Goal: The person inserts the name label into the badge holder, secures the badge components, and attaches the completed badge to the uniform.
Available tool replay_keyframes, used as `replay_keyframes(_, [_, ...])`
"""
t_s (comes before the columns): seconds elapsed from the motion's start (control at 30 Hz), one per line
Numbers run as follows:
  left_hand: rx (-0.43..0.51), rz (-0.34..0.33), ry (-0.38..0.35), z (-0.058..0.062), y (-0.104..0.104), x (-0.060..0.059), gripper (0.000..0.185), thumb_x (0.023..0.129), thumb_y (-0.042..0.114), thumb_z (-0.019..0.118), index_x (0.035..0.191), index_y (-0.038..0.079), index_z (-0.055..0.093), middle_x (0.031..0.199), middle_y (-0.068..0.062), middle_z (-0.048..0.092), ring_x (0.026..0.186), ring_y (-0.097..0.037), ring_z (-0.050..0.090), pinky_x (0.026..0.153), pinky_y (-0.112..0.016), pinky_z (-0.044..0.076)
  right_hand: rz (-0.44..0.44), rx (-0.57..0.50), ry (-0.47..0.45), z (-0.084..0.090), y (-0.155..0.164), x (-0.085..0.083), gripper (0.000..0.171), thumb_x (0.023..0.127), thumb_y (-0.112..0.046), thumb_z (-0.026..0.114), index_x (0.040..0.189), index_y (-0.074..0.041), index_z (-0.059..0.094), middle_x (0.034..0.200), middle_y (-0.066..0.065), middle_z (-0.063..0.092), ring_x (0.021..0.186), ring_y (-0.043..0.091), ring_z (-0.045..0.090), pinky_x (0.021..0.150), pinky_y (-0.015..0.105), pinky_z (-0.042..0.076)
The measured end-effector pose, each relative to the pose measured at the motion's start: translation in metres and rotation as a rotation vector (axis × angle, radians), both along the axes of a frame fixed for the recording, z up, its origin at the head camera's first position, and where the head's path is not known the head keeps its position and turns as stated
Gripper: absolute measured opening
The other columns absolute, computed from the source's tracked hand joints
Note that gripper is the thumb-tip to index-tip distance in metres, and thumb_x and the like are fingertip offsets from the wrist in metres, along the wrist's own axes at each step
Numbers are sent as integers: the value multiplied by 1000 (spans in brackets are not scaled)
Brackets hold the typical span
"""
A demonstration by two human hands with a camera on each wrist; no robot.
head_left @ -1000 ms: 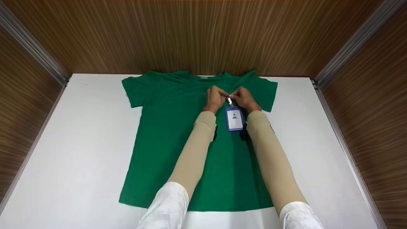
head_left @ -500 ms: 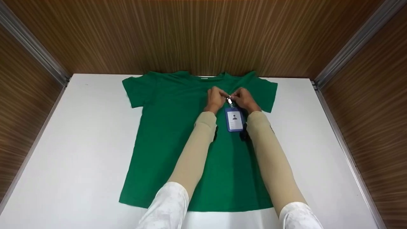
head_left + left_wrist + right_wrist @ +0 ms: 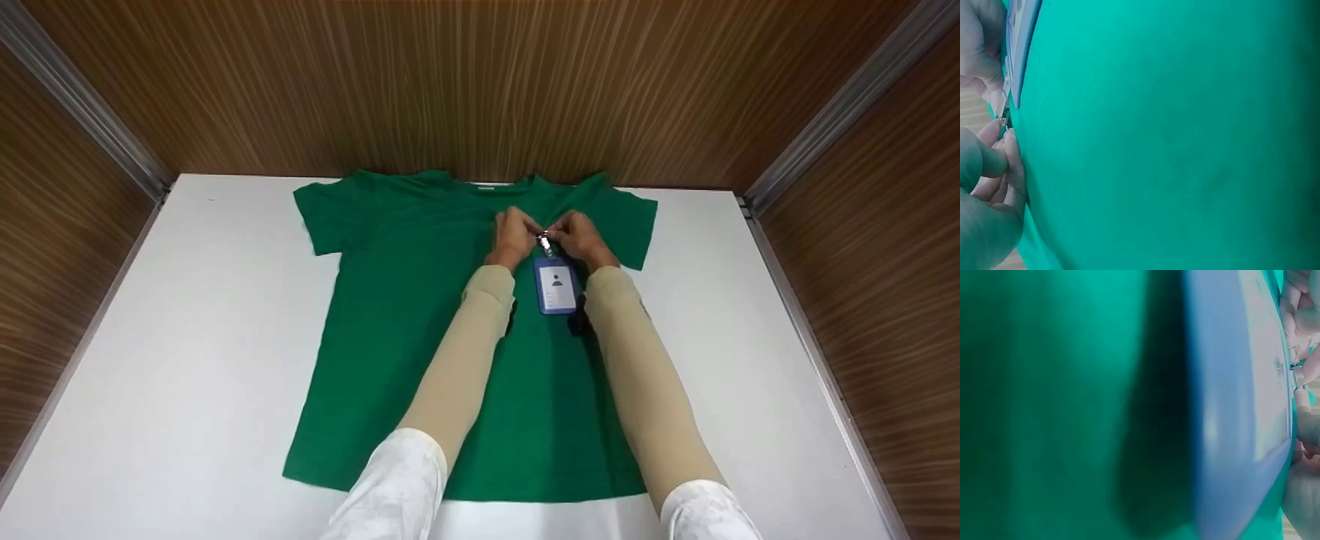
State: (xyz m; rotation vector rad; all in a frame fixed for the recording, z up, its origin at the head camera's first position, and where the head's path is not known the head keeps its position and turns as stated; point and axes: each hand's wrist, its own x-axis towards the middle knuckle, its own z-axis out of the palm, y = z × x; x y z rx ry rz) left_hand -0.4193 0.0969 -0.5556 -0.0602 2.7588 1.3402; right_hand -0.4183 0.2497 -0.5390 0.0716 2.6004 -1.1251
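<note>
A green T-shirt [image 3: 405, 337] lies spread flat, collar at the far side. On its chest, right of centre, lies an ID badge [image 3: 557, 289] in a blue holder, topped by a metal clip [image 3: 545, 244]. My left hand [image 3: 514, 238] pinches the clip's upper end from the left; its fingertips meet there in the left wrist view. From the right, my right hand [image 3: 583, 238] pinches the same clip. The badge holder [image 3: 1230, 410] fills much of the right wrist view. Fingers partly hide the clip's end, so whether fabric is caught in it is unclear.
The shirt lies on a white table [image 3: 187, 337]. A brown wood-grain panel [image 3: 465, 90] rises along the back edge, with similar panels at both sides. Grey metal strips run along the corners.
Both hands stay together at the clip, with only tiny finger shifts. The whole head view has moved slightly; badge and shirt keep their places.
</note>
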Motion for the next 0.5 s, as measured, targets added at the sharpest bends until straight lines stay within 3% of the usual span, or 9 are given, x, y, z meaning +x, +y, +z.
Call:
replay_keyframes(0.13, [-11, -7, 27, 9, 0, 9, 26, 91, -2, 70, 99, 18, 85, 112, 0, 78, 105, -12, 70, 91, -32, 58, 9, -1, 10, 0, 1, -2, 19, 106, -15, 57, 116, 0, 65, 115, 17, 61, 102, 25, 53, 92, 36, 46])
replay_keyframes(0.4, [-27, 17, -7, 6, -1, 6, 27, 90, -1, 70, 96, 21, 85, 110, 3, 79, 103, -11, 70, 89, -34, 59, 15, 2, 3, -4, -1, -4, 19, 106, -15, 58, 116, 0, 64, 115, 17, 61, 102, 24, 53, 93, 36, 46])
replay_keyframes(0.5, [-37, 16, 18, 8, -1, 7, 25, 89, -1, 71, 93, 19, 85, 106, 2, 80, 102, -11, 71, 88, -33, 60, 24, 8, 17, -4, -1, -4, 19, 106, -15, 58, 116, 0, 65, 114, 17, 61, 101, 24, 53, 93, 36, 47])
